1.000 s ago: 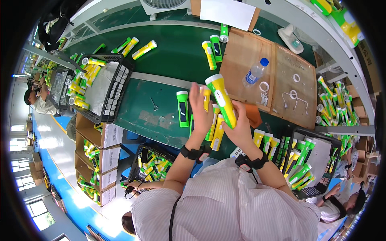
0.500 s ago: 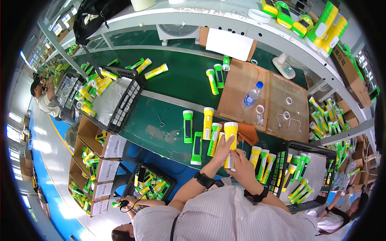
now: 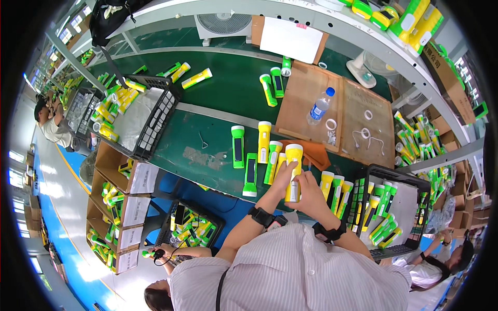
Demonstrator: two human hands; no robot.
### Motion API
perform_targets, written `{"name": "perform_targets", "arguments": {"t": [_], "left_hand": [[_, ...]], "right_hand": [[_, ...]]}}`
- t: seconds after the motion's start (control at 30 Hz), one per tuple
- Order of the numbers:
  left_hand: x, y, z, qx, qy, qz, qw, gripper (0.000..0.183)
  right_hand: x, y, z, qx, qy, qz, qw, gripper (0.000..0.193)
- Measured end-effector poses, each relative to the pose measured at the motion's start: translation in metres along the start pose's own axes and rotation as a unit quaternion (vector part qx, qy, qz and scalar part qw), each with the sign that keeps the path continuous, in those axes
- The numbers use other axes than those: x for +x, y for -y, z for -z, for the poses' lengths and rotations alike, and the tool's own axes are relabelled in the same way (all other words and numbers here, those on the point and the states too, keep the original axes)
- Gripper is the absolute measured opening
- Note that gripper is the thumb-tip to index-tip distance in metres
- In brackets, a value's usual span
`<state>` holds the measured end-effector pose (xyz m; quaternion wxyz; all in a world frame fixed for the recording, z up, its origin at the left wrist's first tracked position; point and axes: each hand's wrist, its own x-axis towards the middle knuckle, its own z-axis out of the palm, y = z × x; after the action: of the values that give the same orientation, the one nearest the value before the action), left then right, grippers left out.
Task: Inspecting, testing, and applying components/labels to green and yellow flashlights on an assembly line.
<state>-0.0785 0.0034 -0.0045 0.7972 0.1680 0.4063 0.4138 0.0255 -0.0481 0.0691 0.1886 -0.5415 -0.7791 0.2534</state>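
Both my hands hold a yellow-and-white flashlight [image 3: 294,153] upright in front of me, head end away. My left hand [image 3: 280,181] wraps its left side, and my right hand [image 3: 310,195] has its fingers against the lower right side of the body. Just left of it on the green bench stand a yellow flashlight [image 3: 263,139], a green flashlight with a dark panel [image 3: 237,147] and a green-and-yellow flashlight [image 3: 272,163]. A green flashlight [image 3: 250,174] lies closer to me. To the right, another yellow flashlight [image 3: 326,181] stands beside two green-and-yellow ones.
A black crate [image 3: 384,253] with several flashlights is at my right; another crate [image 3: 171,122] sits at the far left. Behind my hands lie an orange cloth [image 3: 316,156] and a wooden board [image 3: 295,111] bearing a water bottle [image 3: 319,107]. A metal shelf [image 3: 290,14] crosses above.
The whole view has shifted, so the bench appears higher in the picture. The right hand's fingers have moved slightly up the flashlight; both hands still hold it.
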Motion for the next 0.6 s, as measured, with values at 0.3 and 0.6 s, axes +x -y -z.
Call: {"name": "perform_targets", "arguments": {"t": [0.3, 0.6], "left_hand": [[-0.001, -0.007, -0.009, 0.081, -0.009, -0.034, 0.996, 0.036], [-0.001, -0.007, -0.006, 0.064, 0.017, -0.111, 0.992, 0.029]], "right_hand": [[-0.006, -0.011, -0.013, 0.014, -0.011, 0.007, 1.0, 0.054], [-0.036, -0.05, -0.013, -0.022, -0.137, 0.423, 0.895, 0.018]]}}
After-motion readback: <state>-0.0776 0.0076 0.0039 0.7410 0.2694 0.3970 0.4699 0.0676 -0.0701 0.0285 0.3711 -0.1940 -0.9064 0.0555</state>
